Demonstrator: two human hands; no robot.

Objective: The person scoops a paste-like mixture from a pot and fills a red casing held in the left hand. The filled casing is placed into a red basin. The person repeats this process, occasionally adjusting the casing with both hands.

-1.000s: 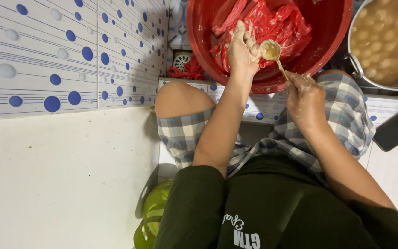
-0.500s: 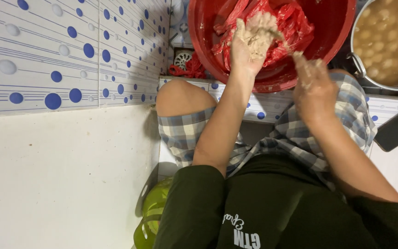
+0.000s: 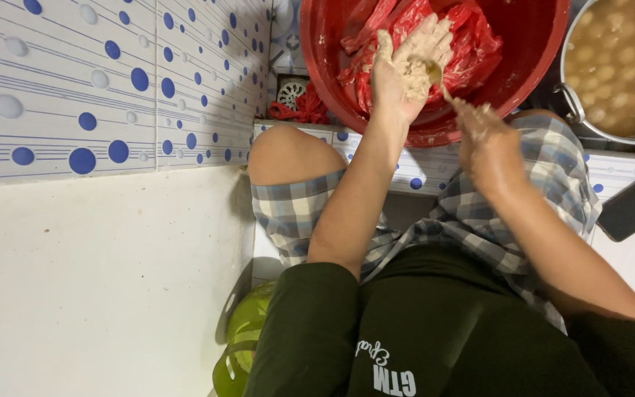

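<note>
A lump of pale paste (image 3: 411,72) is lying in the open palm of the left hand (image 3: 406,70), whose fingers are spreading flat above the red basin (image 3: 523,70). The right hand (image 3: 488,143), just near and right of it, is closing around the handle of a spoon (image 3: 439,79) whose bowl is touching the paste. A red plastic bag (image 3: 472,44) is lining the basin. To the far right a metal pot (image 3: 619,66) is holding pale balls in liquid. A blue-dotted tiled wall (image 3: 112,88) is filling the left.
</note>
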